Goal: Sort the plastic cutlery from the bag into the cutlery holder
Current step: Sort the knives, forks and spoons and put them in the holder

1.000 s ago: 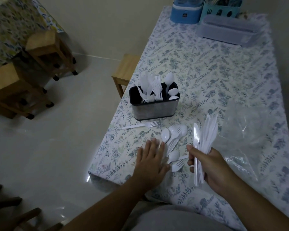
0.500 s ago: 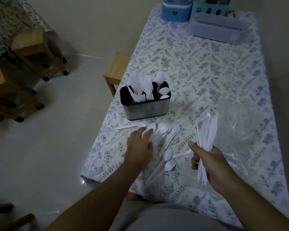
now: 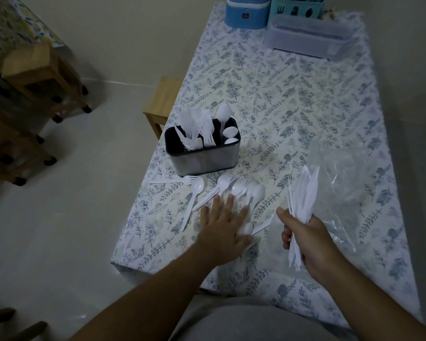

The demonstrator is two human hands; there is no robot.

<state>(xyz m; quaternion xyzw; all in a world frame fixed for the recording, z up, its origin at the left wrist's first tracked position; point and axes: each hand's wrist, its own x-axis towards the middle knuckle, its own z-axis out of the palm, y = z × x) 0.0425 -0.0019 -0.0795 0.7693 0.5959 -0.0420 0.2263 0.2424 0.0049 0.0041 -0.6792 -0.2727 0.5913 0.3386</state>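
White knives (image 3: 303,205) pinched in right hand (image 3: 310,239); left hand (image 3: 223,230) spread, possibly hiding spoons (image 3: 246,190).

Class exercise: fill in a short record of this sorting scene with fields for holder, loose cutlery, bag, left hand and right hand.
holder: cutlery holder upright on the table, already holding knives, forks and spoons
loose cutlery: spoons and forks scattered in front of the holder
bag: clear plastic bag lying crumpled at right
left hand: left hand flat, fingers spread over the loose cutlery
right hand: right hand grips a bundle of knives
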